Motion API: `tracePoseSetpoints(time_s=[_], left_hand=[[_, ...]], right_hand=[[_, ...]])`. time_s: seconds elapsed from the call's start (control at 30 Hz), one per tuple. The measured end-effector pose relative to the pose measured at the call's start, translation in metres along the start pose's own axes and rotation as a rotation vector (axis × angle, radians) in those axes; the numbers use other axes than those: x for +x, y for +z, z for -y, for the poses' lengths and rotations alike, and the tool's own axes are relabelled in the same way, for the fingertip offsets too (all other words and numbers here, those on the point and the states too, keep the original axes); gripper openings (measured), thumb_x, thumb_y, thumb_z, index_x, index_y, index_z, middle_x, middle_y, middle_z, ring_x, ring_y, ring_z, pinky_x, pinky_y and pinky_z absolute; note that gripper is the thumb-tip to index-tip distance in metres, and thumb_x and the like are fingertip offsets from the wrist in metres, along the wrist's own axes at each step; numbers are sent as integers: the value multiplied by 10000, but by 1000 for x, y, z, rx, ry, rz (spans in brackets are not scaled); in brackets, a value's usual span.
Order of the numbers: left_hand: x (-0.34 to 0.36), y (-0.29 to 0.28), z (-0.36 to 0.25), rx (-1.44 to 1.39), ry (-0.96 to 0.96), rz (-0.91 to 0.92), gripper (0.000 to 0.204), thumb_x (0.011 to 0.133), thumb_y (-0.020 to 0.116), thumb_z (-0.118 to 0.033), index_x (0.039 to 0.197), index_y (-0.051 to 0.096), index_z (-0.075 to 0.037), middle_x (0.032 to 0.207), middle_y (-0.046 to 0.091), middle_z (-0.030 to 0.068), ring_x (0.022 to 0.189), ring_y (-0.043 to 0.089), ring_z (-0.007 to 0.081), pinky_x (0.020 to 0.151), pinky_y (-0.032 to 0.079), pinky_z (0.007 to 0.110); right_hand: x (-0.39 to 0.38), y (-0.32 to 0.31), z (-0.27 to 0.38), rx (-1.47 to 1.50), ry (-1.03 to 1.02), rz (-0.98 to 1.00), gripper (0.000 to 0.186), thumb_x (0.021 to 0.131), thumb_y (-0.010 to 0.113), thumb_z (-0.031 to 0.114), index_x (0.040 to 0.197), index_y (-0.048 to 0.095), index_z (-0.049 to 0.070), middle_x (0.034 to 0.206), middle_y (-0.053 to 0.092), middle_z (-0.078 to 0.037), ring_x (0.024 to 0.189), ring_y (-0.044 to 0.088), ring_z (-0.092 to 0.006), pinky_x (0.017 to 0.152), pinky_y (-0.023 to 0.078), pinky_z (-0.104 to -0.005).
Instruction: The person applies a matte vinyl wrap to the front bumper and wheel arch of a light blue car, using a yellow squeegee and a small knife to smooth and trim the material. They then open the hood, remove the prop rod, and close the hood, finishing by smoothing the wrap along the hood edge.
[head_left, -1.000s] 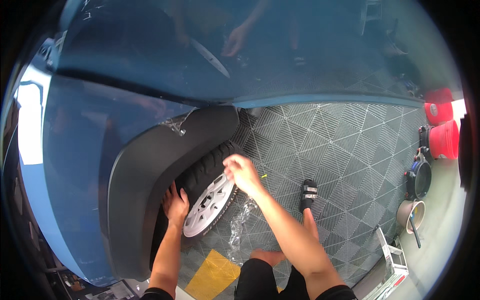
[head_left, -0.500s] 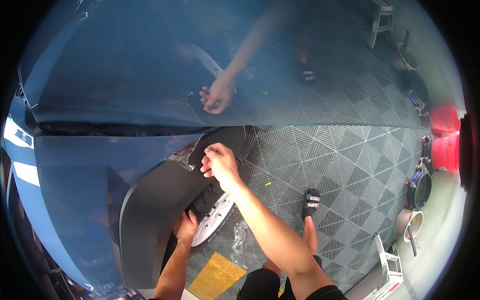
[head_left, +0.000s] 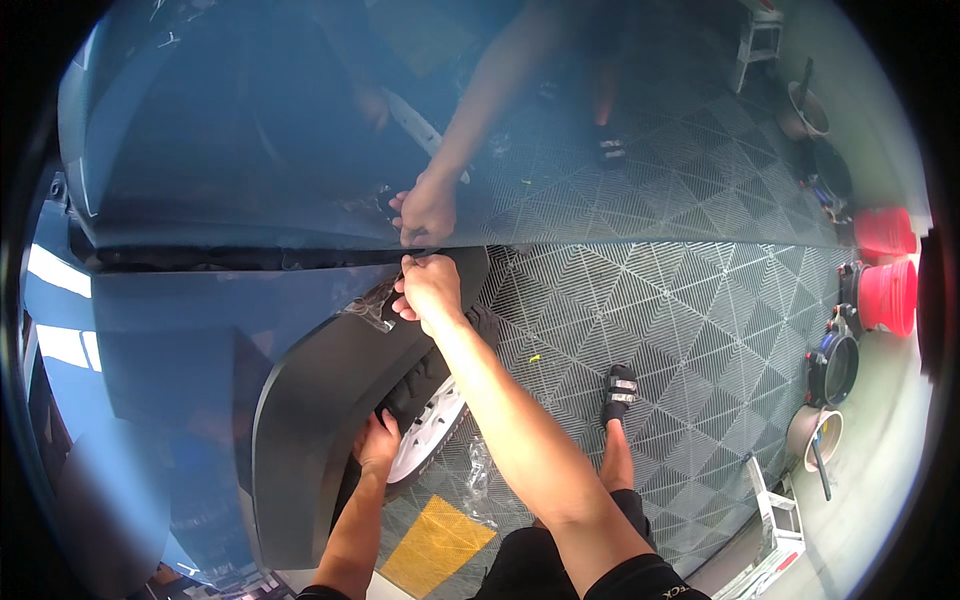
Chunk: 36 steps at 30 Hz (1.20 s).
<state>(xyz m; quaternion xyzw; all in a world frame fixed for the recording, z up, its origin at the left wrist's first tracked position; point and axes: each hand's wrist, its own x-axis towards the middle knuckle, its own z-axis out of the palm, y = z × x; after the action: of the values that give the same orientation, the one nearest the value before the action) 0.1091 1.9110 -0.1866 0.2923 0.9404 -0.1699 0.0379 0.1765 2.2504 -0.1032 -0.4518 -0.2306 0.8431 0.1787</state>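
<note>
Buckets (head_left: 888,296) beside right hand (head_left: 432,290)

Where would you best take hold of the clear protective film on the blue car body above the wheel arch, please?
Probably at the loose, crinkled flap of the clear film, which lifts off the blue panel at the dark grey wheel arch trim. Come from the wheel side, as the right hand does; elsewhere the film seems to lie flat, offering no edge.
</note>
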Motion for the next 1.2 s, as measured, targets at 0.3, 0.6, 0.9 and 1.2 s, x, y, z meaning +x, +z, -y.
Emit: tracePoseSetpoints(time_s=[0.3, 0.6, 0.9, 1.2], left_hand=[[-3, -9, -9, -35, -10, 22, 616, 996, 452, -415, 1521, 377, -101, 1509, 400, 302, 1382, 394, 494, 1121, 340, 565], [5, -5, -3, -77, -3, 24, 627, 987, 476, -393, 1520, 371, -79, 1504, 413, 303, 1391, 395, 480, 1139, 331, 550], [-18, -131, -105, -1546, -344, 801, 512, 1037, 488, -304, 1441, 502, 9, 1344, 618, 177, 1185, 611, 278, 960, 486, 372], [62, -201, -186, -1797, -493, 315, 412, 986, 626, -486, 815, 593, -113, 604, 402, -87, 447, 291, 34, 390, 188, 231]], right_hand=[[-13, -13, -9, 119, 280, 267, 296, 977, 640, 312, 820, 600, 64, 628, 573, -16, 485, 502, -101, 457, 427, -288], [-5, 2, -40, 587, 166, 311, 254, 942, 609, 224, 737, 486, 137, 527, 365, 59, 401, 299, -84, 418, 264, -281], [-1, -8, -43, 401, 23, 262, 236, 907, 662, 164, 709, 552, 99, 532, 428, 28, 379, 325, -75, 361, 258, -264], [6, -7, -28, 64, -183, 90, 176, 802, 647, 104, 668, 645, -9, 605, 573, -34, 530, 490, -121, 476, 376, -318]])
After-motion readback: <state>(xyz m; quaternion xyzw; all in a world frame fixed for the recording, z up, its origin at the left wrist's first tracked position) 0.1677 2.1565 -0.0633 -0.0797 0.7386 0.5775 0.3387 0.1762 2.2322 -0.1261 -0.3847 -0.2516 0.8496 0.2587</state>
